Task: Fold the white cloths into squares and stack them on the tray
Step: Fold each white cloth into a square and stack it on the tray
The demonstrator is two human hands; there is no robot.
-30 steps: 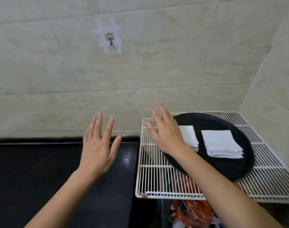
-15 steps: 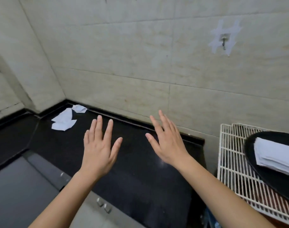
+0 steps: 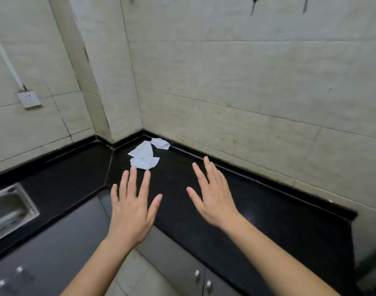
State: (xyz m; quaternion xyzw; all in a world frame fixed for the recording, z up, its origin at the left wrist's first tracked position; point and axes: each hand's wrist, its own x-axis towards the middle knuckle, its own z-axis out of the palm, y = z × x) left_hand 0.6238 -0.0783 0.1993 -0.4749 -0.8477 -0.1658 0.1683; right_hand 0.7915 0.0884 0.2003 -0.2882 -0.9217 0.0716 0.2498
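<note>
The white cloths (image 3: 144, 157) lie loose and unfolded in the far corner of the black counter (image 3: 257, 201), where its two runs meet below the tiled wall (image 3: 247, 92). We count three pieces. A crumpled cloth (image 3: 160, 143) sits just beside the dark strip at the foot of the wall, and a flatter cloth (image 3: 141, 150) lies in front of it. A third cloth (image 3: 145, 163), nearest to us, overlaps the flatter one along its edge. Just short of that third cloth we see the left hand (image 3: 130, 210), palm down, fingers straight and spread, holding nothing. Its middle fingertip comes right up to the cloth's near edge, though we cannot tell whether it touches. The right hand (image 3: 214, 199) is held the same way, flat and spread with the thumb out, over bare counter to the right of the cloths and apart from them. It holds nothing either, and we cannot tell whether either palm rests on the stone or hangs above it. Both forearms reach in from the bottom of the view. Below the counter run grey cabinet doors (image 3: 54, 248) with small metal knobs (image 3: 196, 275), and pale floor tiles (image 3: 129, 272) show between the arms. At the left edge a steel sink (image 3: 9, 208) is set into the counter. On the left wall above it sits a white socket (image 3: 29, 100), with a white conduit (image 3: 5, 54) rising from it.
</note>
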